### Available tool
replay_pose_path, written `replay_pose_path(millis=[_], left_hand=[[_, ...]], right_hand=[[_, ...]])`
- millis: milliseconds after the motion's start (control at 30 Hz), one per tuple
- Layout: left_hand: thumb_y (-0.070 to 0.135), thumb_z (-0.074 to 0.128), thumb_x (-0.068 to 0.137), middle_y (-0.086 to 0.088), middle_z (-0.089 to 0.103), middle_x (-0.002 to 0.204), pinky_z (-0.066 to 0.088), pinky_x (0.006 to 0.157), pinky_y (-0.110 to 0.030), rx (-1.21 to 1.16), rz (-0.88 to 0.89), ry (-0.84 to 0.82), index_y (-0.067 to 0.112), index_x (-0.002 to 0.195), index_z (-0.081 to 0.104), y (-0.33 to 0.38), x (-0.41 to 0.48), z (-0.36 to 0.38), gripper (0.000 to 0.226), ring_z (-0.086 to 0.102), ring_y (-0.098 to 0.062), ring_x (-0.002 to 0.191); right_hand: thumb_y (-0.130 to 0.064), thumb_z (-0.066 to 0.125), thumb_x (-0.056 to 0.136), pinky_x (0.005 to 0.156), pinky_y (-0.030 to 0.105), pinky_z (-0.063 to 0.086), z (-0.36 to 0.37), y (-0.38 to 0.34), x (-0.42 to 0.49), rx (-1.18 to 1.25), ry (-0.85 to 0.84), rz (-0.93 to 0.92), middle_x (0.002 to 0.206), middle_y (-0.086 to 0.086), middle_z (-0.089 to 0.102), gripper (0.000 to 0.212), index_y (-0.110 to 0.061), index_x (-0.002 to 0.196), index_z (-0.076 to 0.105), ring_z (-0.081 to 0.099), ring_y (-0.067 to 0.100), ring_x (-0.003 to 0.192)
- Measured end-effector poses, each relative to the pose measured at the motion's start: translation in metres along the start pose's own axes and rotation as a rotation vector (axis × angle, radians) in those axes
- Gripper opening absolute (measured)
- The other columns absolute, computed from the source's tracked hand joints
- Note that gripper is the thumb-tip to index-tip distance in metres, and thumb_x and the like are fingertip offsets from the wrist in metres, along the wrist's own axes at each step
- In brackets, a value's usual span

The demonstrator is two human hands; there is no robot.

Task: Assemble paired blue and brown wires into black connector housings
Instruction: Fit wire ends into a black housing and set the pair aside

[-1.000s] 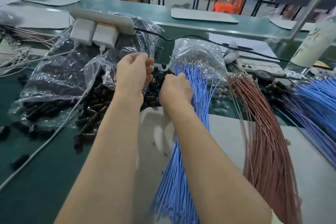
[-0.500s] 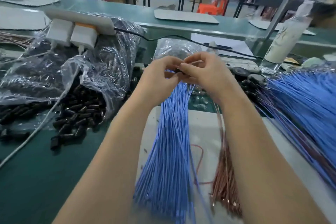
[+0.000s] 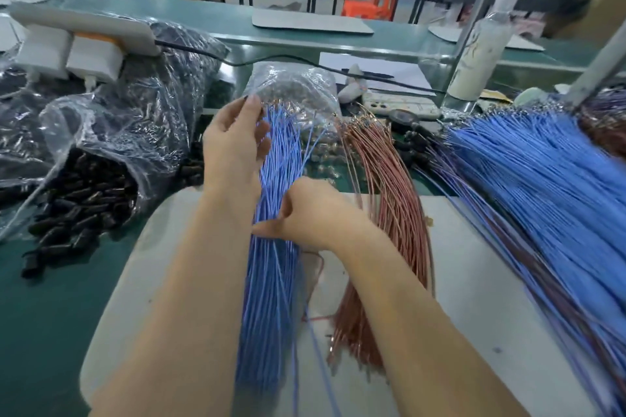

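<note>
1. Both hands were pinched together up high a moment ago, and now they have come apart. The right hand [image 3: 315, 213] has dropped to the middle of the blue wires [image 3: 267, 308]. The left hand [image 3: 233, 152] has stayed up by their tips.
2. The left hand has bent fingers. I cannot tell if it pinches a wire.
3. The right hand curls its fingers into the blue wires with its thumb out. It looks like it holds some.
4. The blue wires lie in a bunch on the surface [image 3: 44, 322], between the arms. The brown wires [image 3: 393, 200] lie just beside them.
5. The housings [image 3: 78, 206] spill from a bag [image 3: 135, 132], apart from both hands.
6. A big pile [image 3: 542, 200] on the right may be finished pairs, but it is too blurry to tell.
7. I think this pair is only starting. No housing shows in either hand, and lots of loose wires are left.
</note>
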State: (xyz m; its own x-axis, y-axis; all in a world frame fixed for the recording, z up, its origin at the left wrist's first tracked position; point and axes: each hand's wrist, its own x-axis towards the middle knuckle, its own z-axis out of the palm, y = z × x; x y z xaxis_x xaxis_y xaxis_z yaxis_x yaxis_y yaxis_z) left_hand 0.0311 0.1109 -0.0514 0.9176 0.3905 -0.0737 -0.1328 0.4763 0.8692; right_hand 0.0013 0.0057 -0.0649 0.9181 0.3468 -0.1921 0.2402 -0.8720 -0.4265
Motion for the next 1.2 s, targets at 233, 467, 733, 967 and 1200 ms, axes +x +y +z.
replay_pose_path(millis=[233,467,733,967,1200], left_hand=[[0.019,0.061,0.091,0.008,0.062,0.062,0.041,0.047,-0.015,-0.046,-0.086,-0.026,0.016,0.080,0.061,-0.009,0.001,0.002,0.012,0.053,-0.001,0.051],[0.022,0.060,0.091,0.006,0.066,0.076,0.047,0.058,-0.017,-0.085,-0.094,-0.186,0.017,0.087,0.061,-0.014,0.000,-0.002,0.006,0.058,-0.004,0.062],[0.026,0.063,0.089,0.003,0.062,0.085,0.050,0.095,-0.034,0.419,0.011,-0.120,0.019,0.084,0.061,-0.029,0.002,0.000,0.008,0.059,-0.011,0.085],[0.015,0.065,0.087,0.011,0.065,0.084,0.052,0.076,-0.025,0.624,0.271,-0.307,0.029,0.084,0.060,-0.031,-0.006,0.002,0.014,0.060,-0.006,0.073],[0.001,0.058,0.088,0.016,0.061,0.084,0.050,0.077,-0.013,0.783,0.367,-0.350,0.026,0.087,0.057,-0.039,-0.007,0.002,0.025,0.061,0.001,0.079]], right_hand=[[-0.028,0.065,0.089,0.053,0.022,0.043,-0.021,0.012,-0.005,0.141,-0.103,-0.037,0.052,-0.005,0.058,0.033,-0.014,0.059,0.062,0.048,0.007,0.046],[-0.008,0.043,0.094,0.030,0.012,0.024,-0.069,0.055,-0.014,1.380,0.096,-0.086,0.055,-0.001,0.056,0.021,-0.009,0.073,0.049,0.033,0.002,0.032],[-0.017,0.045,0.086,0.038,0.015,0.014,-0.072,0.080,-0.020,2.350,0.188,-0.853,0.057,0.002,0.059,0.019,-0.003,0.083,0.059,0.018,0.005,0.038],[-0.009,0.050,0.097,0.047,0.016,0.050,-0.044,0.054,0.001,1.649,0.640,-0.108,0.069,0.004,0.071,0.016,-0.014,0.082,0.052,0.060,0.008,0.050],[-0.011,0.045,0.100,0.058,0.019,0.054,-0.043,0.061,0.000,1.701,0.894,-0.108,0.070,0.005,0.070,0.016,-0.010,0.087,0.054,0.065,0.014,0.060]])
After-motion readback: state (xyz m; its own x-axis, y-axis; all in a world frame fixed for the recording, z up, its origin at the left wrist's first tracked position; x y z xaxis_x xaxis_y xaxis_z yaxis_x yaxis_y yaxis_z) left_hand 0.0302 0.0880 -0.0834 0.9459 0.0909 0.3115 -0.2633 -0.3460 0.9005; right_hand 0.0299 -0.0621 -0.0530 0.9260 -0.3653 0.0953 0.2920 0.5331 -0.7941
